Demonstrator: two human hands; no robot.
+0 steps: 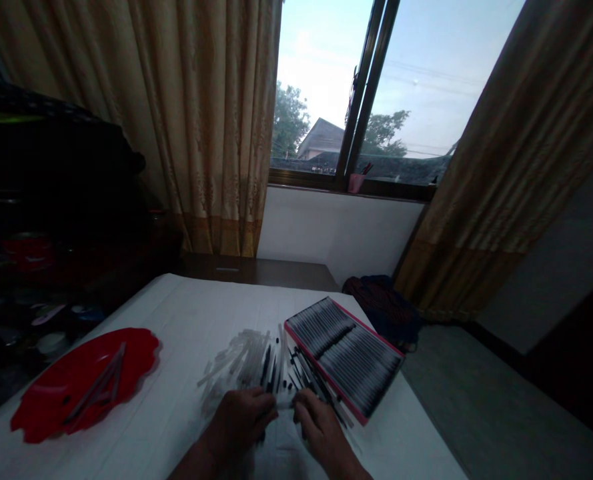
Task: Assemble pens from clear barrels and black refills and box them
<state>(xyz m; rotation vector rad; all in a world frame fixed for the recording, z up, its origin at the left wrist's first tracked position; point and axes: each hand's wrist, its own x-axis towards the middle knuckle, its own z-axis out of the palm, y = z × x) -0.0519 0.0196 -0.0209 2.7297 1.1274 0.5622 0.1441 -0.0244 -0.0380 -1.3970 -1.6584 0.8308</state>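
Two hands meet low on the white tabletop (176, 313): left hand (241, 417) and right hand (316, 423), fingers pinched narrow on one clear pen tube (285, 402) held between them. Loose pile of clear tubes and dark refills (256, 363) lies just beyond the fingertips. Pink-edged box of refills (346, 357) sits right of the pile. Red plate (86, 380) holding a few pens rests well apart, left.

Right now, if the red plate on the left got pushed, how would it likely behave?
The red plate looks thin and shallow with a scalloped rim, so probably light and easy to slide on the white cloth. The few pens lying loose in it would likely shift or roll. Tipping seems unlikely, since it sits flat.
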